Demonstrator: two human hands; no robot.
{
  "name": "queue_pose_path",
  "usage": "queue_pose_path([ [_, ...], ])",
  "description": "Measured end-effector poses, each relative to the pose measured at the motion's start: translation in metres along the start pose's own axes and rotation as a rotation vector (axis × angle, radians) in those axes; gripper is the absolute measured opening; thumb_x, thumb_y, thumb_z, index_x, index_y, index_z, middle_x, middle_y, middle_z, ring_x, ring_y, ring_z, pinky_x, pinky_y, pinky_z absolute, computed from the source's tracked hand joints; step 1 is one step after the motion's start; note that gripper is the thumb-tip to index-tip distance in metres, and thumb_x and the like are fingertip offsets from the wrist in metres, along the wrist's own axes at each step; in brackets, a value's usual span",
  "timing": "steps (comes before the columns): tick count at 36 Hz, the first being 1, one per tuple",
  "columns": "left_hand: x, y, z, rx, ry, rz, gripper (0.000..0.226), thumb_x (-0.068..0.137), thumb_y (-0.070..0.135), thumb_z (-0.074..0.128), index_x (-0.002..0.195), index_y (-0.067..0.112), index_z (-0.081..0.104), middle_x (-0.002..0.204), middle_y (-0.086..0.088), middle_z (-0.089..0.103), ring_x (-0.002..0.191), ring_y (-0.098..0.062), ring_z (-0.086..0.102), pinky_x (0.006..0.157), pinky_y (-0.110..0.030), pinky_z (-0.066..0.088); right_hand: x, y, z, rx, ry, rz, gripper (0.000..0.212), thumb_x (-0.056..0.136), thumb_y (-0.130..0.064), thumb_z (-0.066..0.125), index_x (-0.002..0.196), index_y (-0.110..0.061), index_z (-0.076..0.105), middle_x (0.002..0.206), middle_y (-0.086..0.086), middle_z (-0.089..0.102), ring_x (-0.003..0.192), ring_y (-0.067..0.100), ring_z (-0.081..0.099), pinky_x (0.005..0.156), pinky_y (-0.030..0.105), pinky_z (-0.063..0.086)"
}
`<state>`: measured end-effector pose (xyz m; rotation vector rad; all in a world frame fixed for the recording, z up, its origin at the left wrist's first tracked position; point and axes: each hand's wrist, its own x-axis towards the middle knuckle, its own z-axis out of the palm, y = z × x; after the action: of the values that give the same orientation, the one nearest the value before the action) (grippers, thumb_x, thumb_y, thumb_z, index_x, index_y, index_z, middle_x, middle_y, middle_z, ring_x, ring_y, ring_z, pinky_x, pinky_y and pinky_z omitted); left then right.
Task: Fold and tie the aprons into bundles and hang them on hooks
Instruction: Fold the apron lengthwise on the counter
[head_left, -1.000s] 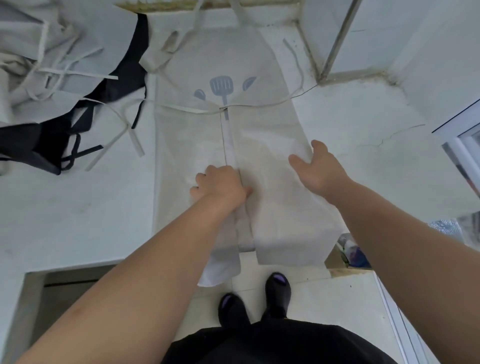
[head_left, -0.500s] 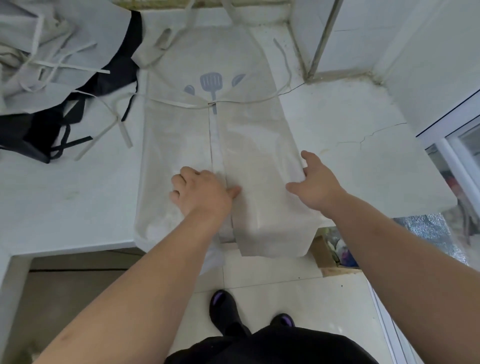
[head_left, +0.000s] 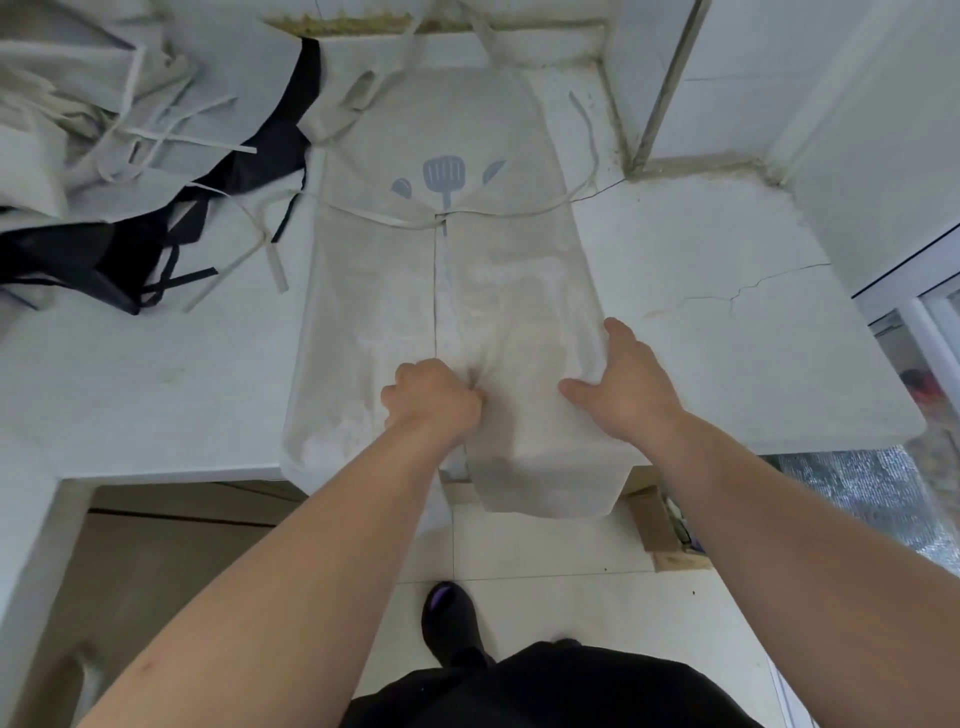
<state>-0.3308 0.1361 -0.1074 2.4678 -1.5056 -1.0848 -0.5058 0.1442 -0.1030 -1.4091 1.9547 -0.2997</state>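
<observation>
Early yet: apron (head_left: 509, 291) sides folded inward at the counter's (head_left: 727, 312) front edge; left hand (head_left: 431, 397) pinches it, right hand (head_left: 628, 384) flat; tying, hanging remain.

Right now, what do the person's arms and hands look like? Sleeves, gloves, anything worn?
Both forearms are bare, no sleeves in frame. The left hand and right hand have no gloves; no watch or rings show. Lower down, a black garment and a black shoe with a purple toe.
</observation>
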Motion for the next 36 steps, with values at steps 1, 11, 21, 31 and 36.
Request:
queue_pose_path([
  [1,0.000,-0.001,0.000,-0.045,-0.005,0.005,0.036,0.085,0.037,0.062,0.100,0.004,0.063,0.107,-0.013,0.061,0.101,-0.034,0.058,0.073,-0.037,0.051,0.000,0.000,0.000,0.001,-0.001,-0.001,0.087,0.085,-0.033,0.069,0.151,-0.018,0.013,0.144,0.012,0.034,0.129,0.030,0.041,0.101,0.038,0.037],
  [11,-0.005,-0.020,-0.014,-0.163,0.024,0.188,0.014,0.083,0.015,0.065,0.071,0.010,0.060,0.075,0.000,0.061,0.072,-0.018,0.056,0.056,-0.022,0.042,-0.017,0.002,0.014,-0.446,-0.025,-0.092,0.065,0.096,-0.056,0.032,0.150,-0.035,0.004,0.159,0.004,-0.005,0.142,0.033,0.014,0.111,0.044,0.020],
  [21,-0.015,-0.032,-0.001,0.083,0.123,0.451,0.050,0.094,0.018,0.054,0.140,0.035,0.043,0.147,-0.005,0.022,0.130,-0.027,0.028,0.099,-0.034,0.038,-0.020,0.024,0.014,-0.613,0.049,0.020,0.070,0.093,-0.063,0.013,0.152,-0.027,0.001,0.159,0.001,-0.009,0.144,0.034,0.001,0.115,0.052,0.000],
  [31,-0.024,-0.032,-0.001,0.438,0.035,0.486,0.047,0.096,0.059,0.032,0.141,0.046,0.036,0.155,0.000,0.017,0.142,-0.027,0.010,0.111,-0.044,0.018,-0.030,0.033,0.023,-0.625,-0.017,-0.197,0.054,0.100,-0.046,0.008,0.151,-0.031,0.005,0.160,-0.002,0.000,0.144,0.028,0.007,0.118,0.047,-0.005],
  [36,-0.028,-0.039,0.007,0.530,0.083,0.415,0.047,0.098,0.056,0.027,0.144,0.049,0.021,0.158,-0.005,-0.008,0.145,-0.031,-0.003,0.114,-0.048,0.011,-0.028,0.051,0.009,-0.599,0.110,-0.016,0.051,0.100,-0.041,0.013,0.148,-0.027,0.014,0.156,0.008,0.013,0.136,0.034,0.023,0.115,0.050,0.010],
])
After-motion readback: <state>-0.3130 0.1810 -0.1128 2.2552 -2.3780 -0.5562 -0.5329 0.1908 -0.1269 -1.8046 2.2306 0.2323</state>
